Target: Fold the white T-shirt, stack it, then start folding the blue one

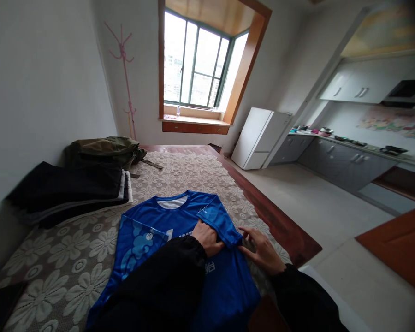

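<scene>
A bed (180, 173) with a flowered cover carries everything. A stack of folded dark clothes (72, 189) sits at its far left, well apart from the work. In front lies the blue jersey (152, 240), spread flat, its right sleeve (217, 221) folded inward. The left hand (207, 239) closes its grip on that sleeve's edge, seemingly pinching the cloth. The right hand (261, 249) rests open just beside it, fingers spread flat, gripping nothing.
</scene>
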{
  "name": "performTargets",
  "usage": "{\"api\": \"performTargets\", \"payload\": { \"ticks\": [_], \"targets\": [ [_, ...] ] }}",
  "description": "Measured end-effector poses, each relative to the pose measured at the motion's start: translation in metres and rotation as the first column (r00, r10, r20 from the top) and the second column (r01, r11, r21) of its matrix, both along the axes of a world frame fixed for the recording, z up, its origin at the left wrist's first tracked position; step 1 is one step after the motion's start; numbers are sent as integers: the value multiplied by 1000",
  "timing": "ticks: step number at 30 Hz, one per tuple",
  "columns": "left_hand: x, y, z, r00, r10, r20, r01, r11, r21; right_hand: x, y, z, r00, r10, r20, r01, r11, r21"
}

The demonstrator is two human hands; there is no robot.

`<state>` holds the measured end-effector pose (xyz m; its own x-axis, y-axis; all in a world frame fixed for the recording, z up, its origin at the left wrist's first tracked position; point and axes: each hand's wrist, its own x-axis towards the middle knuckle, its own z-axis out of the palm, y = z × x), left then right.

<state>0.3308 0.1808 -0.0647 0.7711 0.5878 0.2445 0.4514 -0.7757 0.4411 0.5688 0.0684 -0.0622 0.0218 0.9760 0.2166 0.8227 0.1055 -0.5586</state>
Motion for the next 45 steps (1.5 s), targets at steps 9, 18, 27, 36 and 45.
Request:
{"api": "performTargets", "payload": {
  "ticks": [9,18,27,36,45],
  "targets": [
    [-4,-3,5,999,35,-15,-34,999,28,-14,5,-6,998,-32,45,30,999,43],
    [-4,3,3,995,34,-95,-29,998,48,-12,-29,2,968,-172,182,147,979,144],
    [-2,5,0,989,44,-140,-35,997,66,-72,-176,-79,897,-375,-233,395,918,43],
    [-1,7,-3,989,41,-140,-29,996,87,-95,-180,-128,795,-424,-434,449,892,-49],
    [-2,7,-5,990,35,-133,-22,995,96,-6,-204,-137,600,-653,-462,715,697,-55]
  ]
}}
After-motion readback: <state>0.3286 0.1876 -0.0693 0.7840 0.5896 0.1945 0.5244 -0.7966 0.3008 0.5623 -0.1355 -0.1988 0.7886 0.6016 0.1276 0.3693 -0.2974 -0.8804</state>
